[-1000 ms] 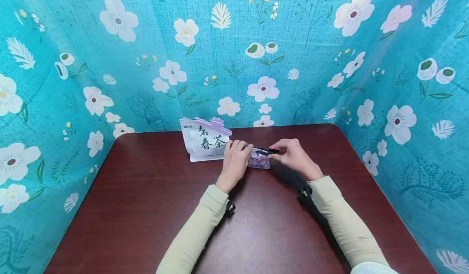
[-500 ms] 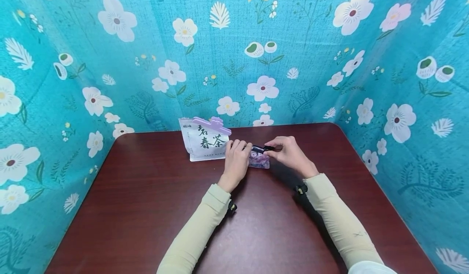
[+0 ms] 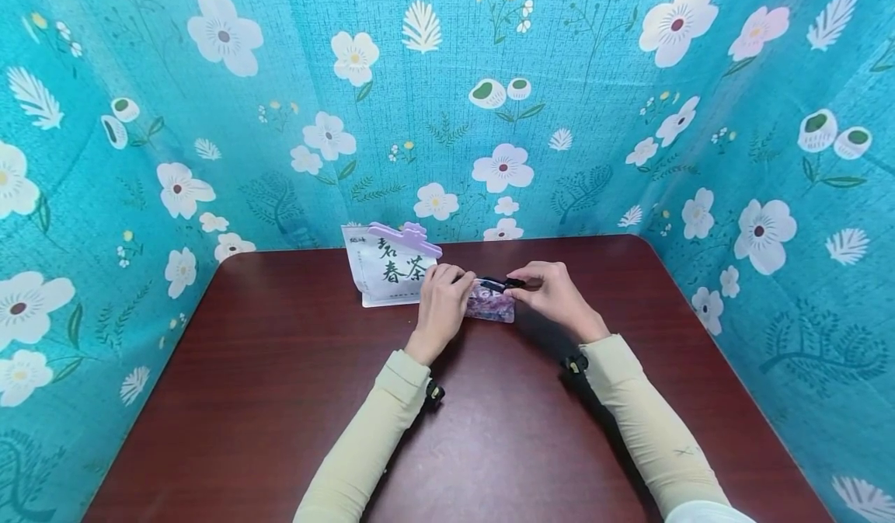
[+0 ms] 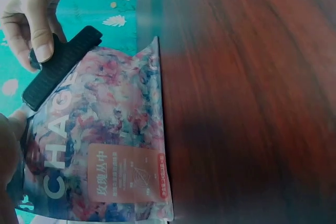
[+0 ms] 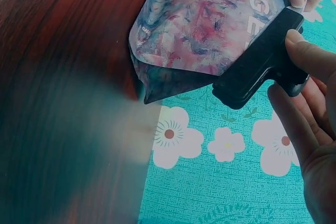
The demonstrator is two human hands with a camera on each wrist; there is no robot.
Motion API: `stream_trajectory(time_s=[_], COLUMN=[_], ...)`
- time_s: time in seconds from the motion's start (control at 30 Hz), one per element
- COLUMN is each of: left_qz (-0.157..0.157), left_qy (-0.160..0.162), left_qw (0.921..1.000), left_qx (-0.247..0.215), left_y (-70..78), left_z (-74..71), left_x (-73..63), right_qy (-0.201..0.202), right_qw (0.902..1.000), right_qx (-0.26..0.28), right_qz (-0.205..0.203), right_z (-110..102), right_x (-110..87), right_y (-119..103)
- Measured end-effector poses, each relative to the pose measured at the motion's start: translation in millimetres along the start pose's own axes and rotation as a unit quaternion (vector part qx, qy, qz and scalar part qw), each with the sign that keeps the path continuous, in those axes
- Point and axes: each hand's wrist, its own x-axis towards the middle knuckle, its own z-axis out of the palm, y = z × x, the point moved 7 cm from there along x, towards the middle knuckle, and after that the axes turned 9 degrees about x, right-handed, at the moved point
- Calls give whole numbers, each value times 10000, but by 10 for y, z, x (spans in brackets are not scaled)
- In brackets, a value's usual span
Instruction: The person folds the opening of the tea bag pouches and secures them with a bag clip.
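Note:
A tea pouch (image 4: 121, 98) with a pink and blue painted pattern and white lettering stands on the table. A black bag clip (image 5: 260, 59) lies across its top edge at a slant, seen in both wrist views. My right hand (image 3: 555, 294) pinches the clip's handles between thumb and fingers. With its fingertips my left hand (image 3: 442, 305) pinches the pouch's top at the other corner, right by the clip's end. Part of the pouch is hidden behind the left hand in the head view.
To the left of the hands stands a white pouch (image 3: 381, 270) with dark green characters, a purple clip (image 3: 405, 237) across its top. Blue flowered cloth (image 3: 433, 103) surrounds the dark red-brown table (image 3: 280, 399) at the back and sides.
My right hand has brought the black clip leftward over the tea pouch's top. My left hand has lately shifted slightly left, uncovering more of the pouch.

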Motion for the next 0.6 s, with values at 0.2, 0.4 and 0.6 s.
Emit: stream_trajectory(time_s=[0.2, 0.4, 0.6], left_qz=[-142, -250, -387], left_qy=[-262, -328, -330], left_qw=[9996, 9991, 9986], left_qx=[25, 135, 134], left_y=[11, 27, 45], left_z=[19, 7, -6], left_x=[15, 21, -7], right_qy=[-28, 35, 142], right_qw=[10000, 9999, 9997], right_qx=[-91, -17, 71], right_qz=[-26, -158, -204], right_z=[15, 47, 68], right_x=[27, 82, 90], right_y=[-23, -87, -106])
